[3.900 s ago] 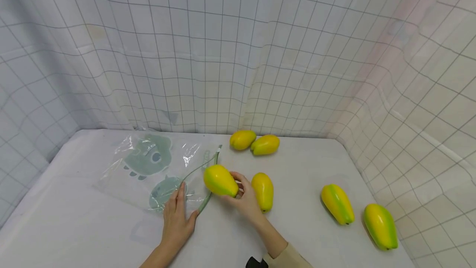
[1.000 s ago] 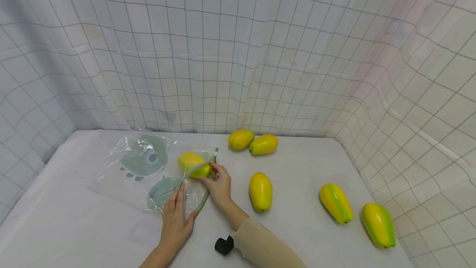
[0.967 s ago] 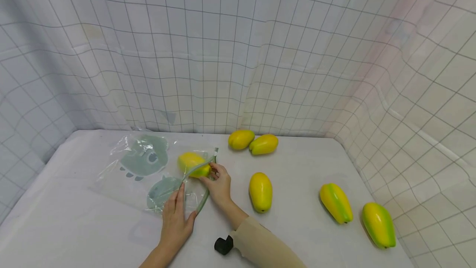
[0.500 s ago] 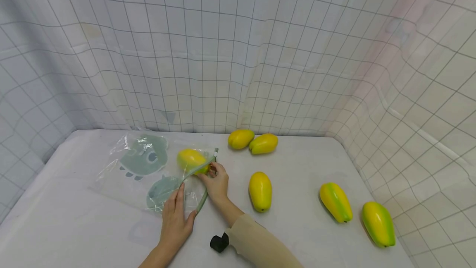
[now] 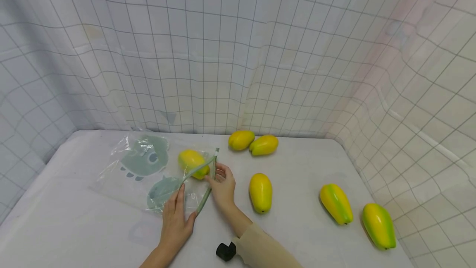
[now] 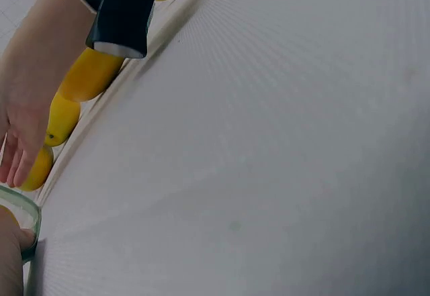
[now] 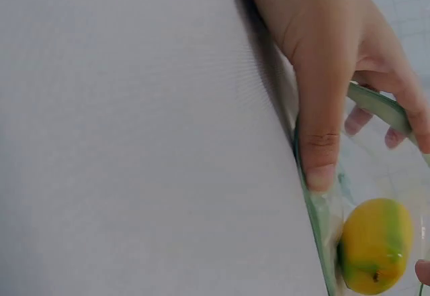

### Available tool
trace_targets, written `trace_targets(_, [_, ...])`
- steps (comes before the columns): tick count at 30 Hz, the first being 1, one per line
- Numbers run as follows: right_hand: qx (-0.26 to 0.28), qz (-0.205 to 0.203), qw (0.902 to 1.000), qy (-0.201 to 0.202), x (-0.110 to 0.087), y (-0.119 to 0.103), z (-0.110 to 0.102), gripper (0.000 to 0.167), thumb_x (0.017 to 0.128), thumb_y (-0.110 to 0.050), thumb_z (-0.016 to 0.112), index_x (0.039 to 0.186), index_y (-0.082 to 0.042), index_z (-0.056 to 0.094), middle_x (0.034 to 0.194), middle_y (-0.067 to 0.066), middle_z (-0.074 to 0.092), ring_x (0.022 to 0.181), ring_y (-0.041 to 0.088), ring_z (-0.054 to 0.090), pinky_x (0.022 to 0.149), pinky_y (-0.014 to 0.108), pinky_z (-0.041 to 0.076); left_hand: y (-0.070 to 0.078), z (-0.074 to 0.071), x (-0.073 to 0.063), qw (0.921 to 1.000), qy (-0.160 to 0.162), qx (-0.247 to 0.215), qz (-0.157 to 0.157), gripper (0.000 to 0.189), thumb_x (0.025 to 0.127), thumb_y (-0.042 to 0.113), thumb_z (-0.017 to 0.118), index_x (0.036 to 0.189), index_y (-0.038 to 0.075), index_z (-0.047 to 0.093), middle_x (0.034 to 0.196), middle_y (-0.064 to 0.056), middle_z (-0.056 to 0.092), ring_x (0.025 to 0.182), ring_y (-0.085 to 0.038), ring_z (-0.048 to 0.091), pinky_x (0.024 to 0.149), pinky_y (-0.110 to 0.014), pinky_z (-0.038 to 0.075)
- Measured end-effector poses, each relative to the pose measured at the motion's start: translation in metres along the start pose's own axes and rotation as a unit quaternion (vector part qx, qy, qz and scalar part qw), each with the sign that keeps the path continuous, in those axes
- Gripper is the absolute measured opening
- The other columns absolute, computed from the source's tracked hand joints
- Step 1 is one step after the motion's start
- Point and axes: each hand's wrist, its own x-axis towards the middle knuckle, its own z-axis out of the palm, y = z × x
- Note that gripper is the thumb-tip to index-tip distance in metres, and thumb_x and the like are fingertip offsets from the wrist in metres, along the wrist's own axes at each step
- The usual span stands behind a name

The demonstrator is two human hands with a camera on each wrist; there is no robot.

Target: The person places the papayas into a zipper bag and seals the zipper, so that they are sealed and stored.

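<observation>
A papaya [image 5: 191, 162], yellow with green streaks, lies inside the clear plastic bag [image 5: 111, 168] just past its green-rimmed mouth. My left hand [image 5: 176, 218] rests at the mouth, fingers stretched along the upper rim and thumb at the lower one; the rims stand apart. At the mouth's right side is my right hand [image 5: 223, 187], holding nothing, its fingers loosely bent. In the right wrist view, the right thumb [image 7: 319, 141] points down at the green rim, and the papaya [image 7: 376, 245] sits apart from the fingertips.
Right of the right hand lies another papaya [image 5: 260, 192]. Two papayas [image 5: 241, 140] sit together at the table's back edge. Farther right lie a papaya [image 5: 336, 204] and another papaya [image 5: 379, 226]. Gridded curtains [image 5: 230, 53] hang around the white table [image 5: 93, 235].
The right hand carried the papaya leftward into the bag, then let go and drew back a little to the right. The left hand has stayed in place.
</observation>
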Motion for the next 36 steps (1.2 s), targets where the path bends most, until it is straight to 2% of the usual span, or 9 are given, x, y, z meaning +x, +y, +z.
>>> trace_targets(3, [0.01,0.011,0.9999,0.001,-0.002,-0.008,-0.01,0.044,0.075,0.003,0.069,0.116,0.005,0.053,0.114,0.02,0.055,0.106,0.033,0.054,0.091,0.038,0.044,0.0,0.0,0.0,1.0,-0.001,0.002,0.002,0.098,0.048,-0.005,0.081,0.134,-0.007,0.035,0.116,-0.023,0.041,0.1,-0.038,0.04,0.081,-0.047,0.03])
trace_targets(7, [0.021,0.006,0.9998,0.002,-0.005,-0.021,-0.026,0.044,0.076,0.0,0.07,0.117,-0.001,0.053,0.117,0.015,0.054,0.11,0.032,0.052,0.094,0.034,0.042,0.001,-0.001,0.0,1.0,-0.004,0.006,0.002,0.099,0.047,-0.006,0.083,0.134,-0.007,0.035,0.116,-0.022,0.041,0.099,-0.037,0.041,0.08,-0.046,0.031])
trace_targets(13, [0.03,0.007,0.9995,0.004,-0.012,-0.035,-0.054,0.049,0.077,-0.006,0.07,0.121,-0.004,0.049,0.121,0.008,0.052,0.114,0.024,0.049,0.098,0.035,0.038,0.001,-0.001,0.0,1.0,-0.006,0.003,-0.004,0.1,0.048,-0.006,0.083,0.135,-0.007,0.034,0.116,-0.022,0.041,0.1,-0.037,0.04,0.081,-0.046,0.03])
trace_targets(18, [0.015,-0.037,0.9983,0.042,-0.021,-0.044,-0.081,0.049,0.076,-0.003,0.071,0.119,0.002,0.05,0.119,0.011,0.053,0.112,0.026,0.049,0.097,0.035,0.039,0.002,-0.001,-0.001,0.9998,-0.012,0.004,-0.014,0.101,0.048,-0.006,0.083,0.136,-0.005,0.033,0.117,-0.022,0.041,0.1,-0.037,0.04,0.082,-0.046,0.03])
trace_targets(20, [0.014,-0.048,0.9971,0.057,-0.024,-0.045,-0.093,0.049,0.075,-0.001,0.071,0.119,0.004,0.049,0.118,0.012,0.052,0.112,0.029,0.048,0.097,0.036,0.039,0.002,-0.001,-0.001,0.9997,-0.013,0.006,-0.018,0.101,0.048,-0.005,0.083,0.136,-0.005,0.033,0.117,-0.022,0.041,0.1,-0.037,0.04,0.082,-0.047,0.03])
trace_targets(23, [0.008,-0.042,0.9963,0.075,-0.029,-0.044,-0.11,0.051,0.076,-0.001,0.071,0.121,0.004,0.047,0.12,0.011,0.051,0.114,0.029,0.047,0.098,0.036,0.038,0.002,-0.001,-0.001,0.9997,-0.014,0.006,-0.019,0.101,0.049,-0.005,0.083,0.136,-0.005,0.033,0.118,-0.023,0.04,0.101,-0.038,0.04,0.082,-0.047,0.03])
trace_targets(28, [-0.015,-0.027,0.9944,0.101,-0.036,-0.037,-0.134,0.054,0.074,0.0,0.072,0.123,0.002,0.048,0.119,0.009,0.052,0.113,0.022,0.048,0.096,0.028,0.038,0.001,-0.001,-0.001,0.9998,-0.012,0.005,-0.017,0.101,0.048,-0.006,0.083,0.136,-0.005,0.032,0.117,-0.023,0.04,0.101,-0.038,0.039,0.082,-0.047,0.03])
trace_targets(36, [-0.051,-0.012,0.9907,0.126,-0.05,-0.027,-0.153,0.056,0.071,0.004,0.073,0.122,0.002,0.05,0.118,0.015,0.053,0.108,0.019,0.049,0.093,0.02,0.04,0.001,0.001,-0.001,0.9999,-0.007,0.004,-0.01,0.101,0.048,-0.005,0.082,0.136,-0.005,0.033,0.117,-0.023,0.04,0.1,-0.037,0.04,0.08,-0.047,0.031])
